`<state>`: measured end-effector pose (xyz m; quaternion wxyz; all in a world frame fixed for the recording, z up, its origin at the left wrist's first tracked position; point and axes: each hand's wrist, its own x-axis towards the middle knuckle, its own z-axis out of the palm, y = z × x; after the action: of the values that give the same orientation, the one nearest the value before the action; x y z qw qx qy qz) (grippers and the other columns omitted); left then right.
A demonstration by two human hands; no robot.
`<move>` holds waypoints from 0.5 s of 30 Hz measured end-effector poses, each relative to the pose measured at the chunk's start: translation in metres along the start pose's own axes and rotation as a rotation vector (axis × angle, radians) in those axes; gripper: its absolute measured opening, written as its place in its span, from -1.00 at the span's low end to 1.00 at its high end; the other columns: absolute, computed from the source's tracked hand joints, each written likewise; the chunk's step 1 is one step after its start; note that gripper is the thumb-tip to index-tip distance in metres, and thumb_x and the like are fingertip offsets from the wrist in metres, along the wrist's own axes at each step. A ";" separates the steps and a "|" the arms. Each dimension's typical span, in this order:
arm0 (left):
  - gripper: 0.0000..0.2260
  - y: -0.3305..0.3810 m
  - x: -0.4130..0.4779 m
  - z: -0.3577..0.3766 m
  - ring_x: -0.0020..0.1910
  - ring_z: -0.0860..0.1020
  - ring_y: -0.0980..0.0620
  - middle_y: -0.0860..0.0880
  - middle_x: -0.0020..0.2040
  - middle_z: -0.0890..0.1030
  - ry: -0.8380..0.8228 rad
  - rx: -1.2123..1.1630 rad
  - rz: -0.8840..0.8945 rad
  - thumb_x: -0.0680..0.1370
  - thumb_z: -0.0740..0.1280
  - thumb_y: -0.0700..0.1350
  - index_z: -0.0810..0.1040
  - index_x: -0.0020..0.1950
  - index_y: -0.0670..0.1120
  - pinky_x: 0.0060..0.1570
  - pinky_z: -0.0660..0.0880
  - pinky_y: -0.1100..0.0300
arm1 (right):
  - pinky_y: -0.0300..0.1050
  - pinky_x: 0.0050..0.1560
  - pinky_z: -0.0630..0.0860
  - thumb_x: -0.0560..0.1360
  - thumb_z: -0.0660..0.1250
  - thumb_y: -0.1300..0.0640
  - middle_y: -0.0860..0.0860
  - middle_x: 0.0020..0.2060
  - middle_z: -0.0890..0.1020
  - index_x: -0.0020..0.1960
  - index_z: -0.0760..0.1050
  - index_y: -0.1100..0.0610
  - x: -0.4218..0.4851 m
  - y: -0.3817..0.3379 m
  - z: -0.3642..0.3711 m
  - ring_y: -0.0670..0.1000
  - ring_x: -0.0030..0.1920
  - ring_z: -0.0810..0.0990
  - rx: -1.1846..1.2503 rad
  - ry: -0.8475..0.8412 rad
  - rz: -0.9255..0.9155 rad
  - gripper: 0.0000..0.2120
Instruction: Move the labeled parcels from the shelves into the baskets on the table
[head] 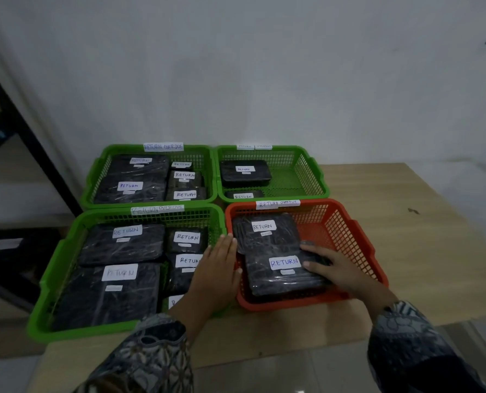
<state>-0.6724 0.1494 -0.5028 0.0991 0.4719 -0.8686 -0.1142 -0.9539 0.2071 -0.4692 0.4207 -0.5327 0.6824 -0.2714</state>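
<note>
Two hands, fingers [226, 245] straight: left hand [217, 269] at orange basket [293, 304], right hand [334, 268] on parcel [278, 280].

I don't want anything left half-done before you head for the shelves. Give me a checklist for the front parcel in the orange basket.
1. Front parcel inside the orange basket: ok.
2. Its RETURN label faces up: ok.
3. Lying flat: cannot tell; its far edge meets the rear parcel.
4. Right hand off the parcel: not ok, it rests on top.
5. Left hand empty: ok, open against the basket's left rim.
</note>
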 end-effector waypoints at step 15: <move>-0.36 0.004 0.000 0.009 0.51 0.01 -0.09 -0.17 0.53 0.07 0.045 -0.006 -0.019 0.51 -0.16 0.09 0.04 0.51 -0.22 0.42 -0.06 0.04 | -0.30 0.04 0.44 0.42 0.46 0.14 -0.08 0.21 0.43 0.24 0.40 -0.07 0.020 0.020 0.029 -0.05 0.17 0.45 -0.132 -0.038 -0.022 -0.55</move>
<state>-0.6782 0.1521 -0.5105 0.1188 0.4822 -0.8613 -0.1072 -0.9402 0.1961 -0.5053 0.3945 -0.5717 0.6848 -0.2204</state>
